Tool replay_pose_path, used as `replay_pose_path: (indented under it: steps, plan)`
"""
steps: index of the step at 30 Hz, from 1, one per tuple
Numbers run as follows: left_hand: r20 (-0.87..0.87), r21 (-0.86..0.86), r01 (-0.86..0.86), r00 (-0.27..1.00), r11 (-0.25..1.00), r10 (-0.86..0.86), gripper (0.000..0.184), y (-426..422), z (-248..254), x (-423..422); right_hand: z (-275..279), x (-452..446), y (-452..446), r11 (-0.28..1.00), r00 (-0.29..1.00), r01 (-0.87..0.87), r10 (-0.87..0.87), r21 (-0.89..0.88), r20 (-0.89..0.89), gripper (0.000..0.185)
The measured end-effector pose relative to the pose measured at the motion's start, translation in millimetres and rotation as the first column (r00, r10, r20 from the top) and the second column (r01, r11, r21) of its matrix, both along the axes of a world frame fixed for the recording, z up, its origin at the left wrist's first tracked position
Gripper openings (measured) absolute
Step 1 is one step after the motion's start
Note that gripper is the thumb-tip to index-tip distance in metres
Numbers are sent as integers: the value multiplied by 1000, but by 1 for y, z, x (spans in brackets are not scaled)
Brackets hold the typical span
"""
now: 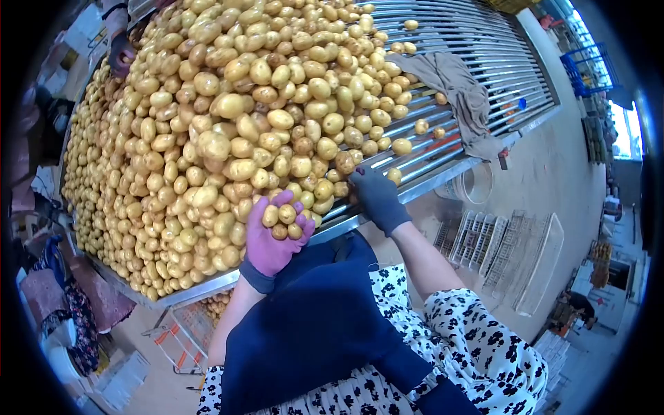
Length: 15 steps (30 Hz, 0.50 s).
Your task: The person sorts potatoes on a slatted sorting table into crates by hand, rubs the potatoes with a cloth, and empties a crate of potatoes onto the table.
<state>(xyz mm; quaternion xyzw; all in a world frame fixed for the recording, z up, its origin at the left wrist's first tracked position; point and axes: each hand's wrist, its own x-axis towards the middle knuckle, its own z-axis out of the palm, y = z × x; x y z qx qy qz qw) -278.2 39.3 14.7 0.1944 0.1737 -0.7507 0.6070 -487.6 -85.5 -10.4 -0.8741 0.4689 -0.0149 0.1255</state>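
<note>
My left hand (275, 238), in a pink glove with a dark cuff, is palm up with several small potatoes (282, 221) cupped in it, at the near edge of a large potato heap (207, 138). To its right my right hand (377, 197), in a dark grey glove, is back up over the edge of the metal rollers (415, 166), beside the heap. Its fingers are curled, and a small dark-brown bit shows under them; what they hold is too hidden to name.
A grey cloth (460, 97) lies on the rollers at the right, near a few loose potatoes. Beyond the metal edge stand a white bucket (476, 184) and wire racks (501, 252). Another person's gloved hand (122, 55) touches the heap at upper left.
</note>
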Motion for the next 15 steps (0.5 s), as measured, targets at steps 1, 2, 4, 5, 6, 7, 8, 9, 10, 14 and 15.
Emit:
replay_pose_path:
  steps: [1,2,4,5,6,7,8,9,10,14,15]
  plan:
    - [13,-19,32,999,999,-32,45,0,-1,-2,11,-3,-2,987,998,37,-43,159,34,12]
    - [15,-25,37,999,999,-37,45,-1,-3,-2,22,-3,-7,948,994,62,-86,311,63,14]
    - [-59,-78,114,991,990,-118,49,-4,-7,-4,46,1,4,955,966,64,-132,289,222,19]
    - [-5,-73,185,982,980,-186,52,-8,-7,-4,56,2,9,958,912,65,-171,278,374,23]
    - [-4,-68,185,983,980,-186,52,-11,-10,-5,67,3,6,957,911,65,-172,283,375,23]
    - [-22,-135,248,967,959,-253,52,-14,-13,-6,77,2,1,926,887,99,-248,365,389,27]
    - [-34,-204,307,947,930,-320,53,-18,-14,-7,80,0,-7,887,859,127,-322,444,397,36]
    - [-70,-146,307,945,940,-320,52,-25,-11,-9,65,-5,-24,903,871,229,-357,364,338,34]
    - [-64,-137,305,947,943,-315,52,-30,-12,-11,49,-9,-41,933,894,289,-344,216,289,35]
    - [-101,-216,250,956,944,-276,49,-30,-34,-13,-30,-23,-73,941,945,326,-326,-91,9,38]
    - [-83,-233,248,958,940,-273,49,-29,-35,-12,-35,-31,-77,943,947,322,-322,-86,14,38]
